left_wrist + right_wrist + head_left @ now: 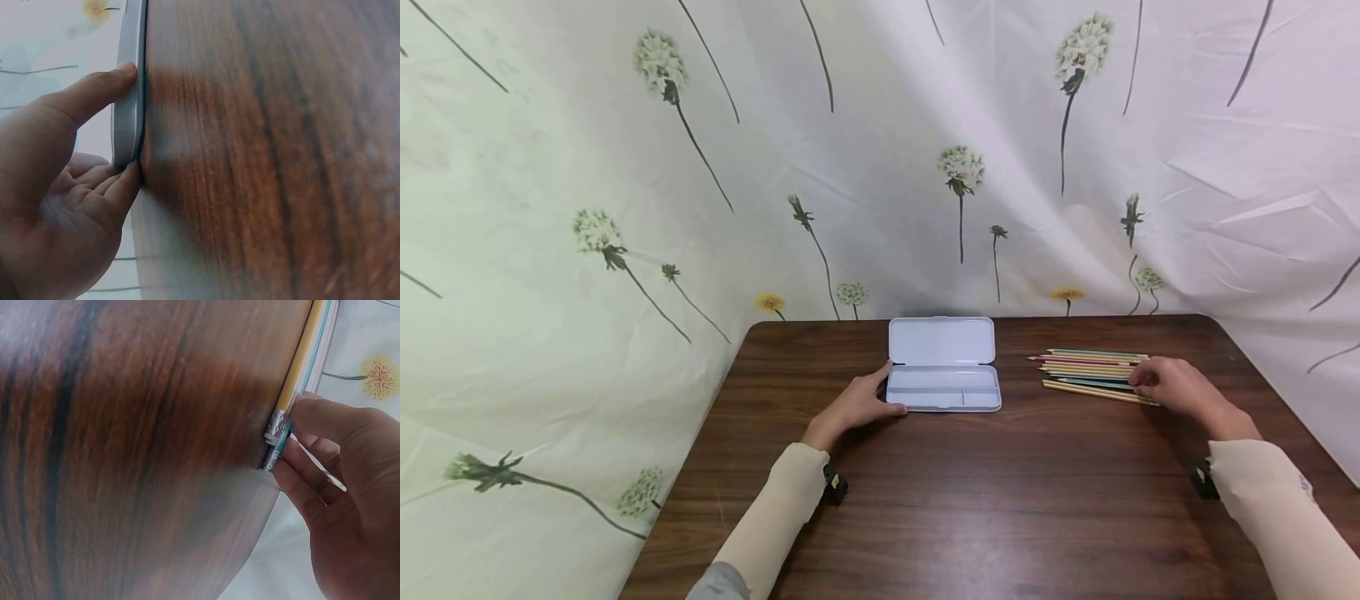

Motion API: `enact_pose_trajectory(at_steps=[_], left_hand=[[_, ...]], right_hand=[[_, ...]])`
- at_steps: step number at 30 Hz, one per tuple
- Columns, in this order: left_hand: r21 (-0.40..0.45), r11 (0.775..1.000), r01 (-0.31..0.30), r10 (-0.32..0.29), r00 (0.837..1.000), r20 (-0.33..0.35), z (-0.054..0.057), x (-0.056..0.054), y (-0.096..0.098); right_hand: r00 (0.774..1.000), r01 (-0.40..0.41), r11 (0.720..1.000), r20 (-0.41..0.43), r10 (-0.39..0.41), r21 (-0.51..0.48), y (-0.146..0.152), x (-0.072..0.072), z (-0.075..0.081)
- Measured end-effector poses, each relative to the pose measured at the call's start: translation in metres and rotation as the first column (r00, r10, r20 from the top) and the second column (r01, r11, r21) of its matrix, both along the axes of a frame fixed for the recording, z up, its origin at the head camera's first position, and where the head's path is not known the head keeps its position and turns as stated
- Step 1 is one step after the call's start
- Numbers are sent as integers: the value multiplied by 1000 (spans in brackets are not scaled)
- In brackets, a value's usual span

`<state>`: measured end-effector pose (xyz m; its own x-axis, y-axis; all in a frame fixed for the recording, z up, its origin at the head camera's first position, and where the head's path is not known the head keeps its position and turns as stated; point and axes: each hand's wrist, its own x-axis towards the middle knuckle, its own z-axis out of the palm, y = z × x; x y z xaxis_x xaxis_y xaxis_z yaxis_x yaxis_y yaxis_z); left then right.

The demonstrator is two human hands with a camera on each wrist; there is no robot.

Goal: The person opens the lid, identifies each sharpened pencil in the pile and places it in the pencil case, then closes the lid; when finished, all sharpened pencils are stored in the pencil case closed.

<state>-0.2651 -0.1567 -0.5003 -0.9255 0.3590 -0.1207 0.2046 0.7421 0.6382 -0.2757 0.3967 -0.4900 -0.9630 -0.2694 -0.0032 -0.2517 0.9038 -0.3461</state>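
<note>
Head view: got an open white pencil case (951, 409) just right of and below frame centre, lying on the brown wood-grain tabletop (962, 483). Got its lid (942, 340) flipped back toward the top of frame, baring one long upper compartment and two below, wide at left, small at right.

Got left hand (859, 402) pinching the left end of the case, thumb at the lower left corner, index finger up by the hinge line. Same in left wrist view: thumb along the side wall, other fingers bent against the end.

Got a loose bunch of pencils (1090, 367) right of centre, near the case, roughly side by side, tips mostly to frame left. Seeing a blue pencil (1093, 384) among them, plus a yellow pencil (1101, 393) lowest, slanting down to the right.

Got right hand (1180, 387) at the pencils' right ends, fingers curled, thumb against them. In right wrist view, seeing metal ferrules (275, 419) right at the fingertips. Can't tell whether pinching or only touching.

Also seeing a floral sheet (865, 167) across the top of frame.
</note>
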Motion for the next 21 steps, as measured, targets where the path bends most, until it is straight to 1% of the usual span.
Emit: enact_pose_trajectory(at_steps=[6, 11, 14, 17, 21], left_hand=[[-4, 1000, -2, 2, 1000, -3, 0, -1, 0], [-10, 1000, 1, -1, 1000, -12, 0, -1, 1], [-14, 1000, 4, -4, 1000, -11, 0, 0, 1], [-9, 1000, 6, -6, 1000, -5, 0, 1, 1], [-1, 1000, 4, -4, 1000, -7, 0, 1, 0]], right_hand=[[999, 32, 999, 27, -31, -5, 3, 1, 0], [999, 22, 1000, 29, -22, -7, 5, 5, 3], [1000, -4, 1000, -11, 4, -5, 6, 7, 6], [996, -37, 999, -76, 36, -19, 5, 9, 10], [980, -78, 996, -187, 67, -51, 1, 9, 15]])
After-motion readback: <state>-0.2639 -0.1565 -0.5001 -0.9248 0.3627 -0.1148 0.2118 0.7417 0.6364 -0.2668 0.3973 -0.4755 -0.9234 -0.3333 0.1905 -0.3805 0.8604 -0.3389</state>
